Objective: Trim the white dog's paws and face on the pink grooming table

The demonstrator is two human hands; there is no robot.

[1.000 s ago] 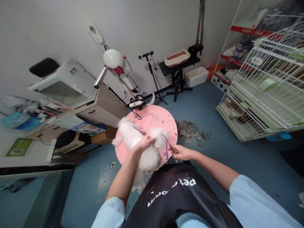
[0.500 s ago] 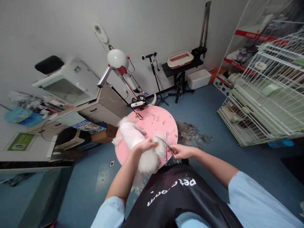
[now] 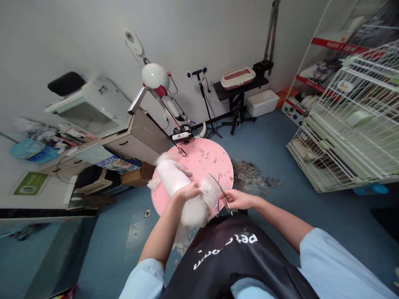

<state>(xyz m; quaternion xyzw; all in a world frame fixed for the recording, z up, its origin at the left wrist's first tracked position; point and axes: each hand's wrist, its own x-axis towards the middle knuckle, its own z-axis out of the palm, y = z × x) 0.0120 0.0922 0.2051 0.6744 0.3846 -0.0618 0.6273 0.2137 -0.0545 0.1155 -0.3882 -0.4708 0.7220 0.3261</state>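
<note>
A white dog, its body clipped short, lies on a round pink grooming table. My left hand is closed on white fur beside a fluffy tuft; whether this is an ear, a leg or the head I cannot tell. Below that hand is a bigger ball of fluff. My right hand holds curved metal scissors by the handles, their blades pointing up and left along the right side of the tuft. A purple comb lies on the table, partly hidden behind the tuft and scissors.
A grooming arm with a hanging loop rises from the table's far edge. Cut hair is heaped on the blue floor to the right. Wire cages stand at right, cabinets at left, a litter tray on a black stand behind.
The scissors have shifted slightly and now stand along the outer edge of the tuft instead of over it. My left hand has moved a little left, still on the fur.
</note>
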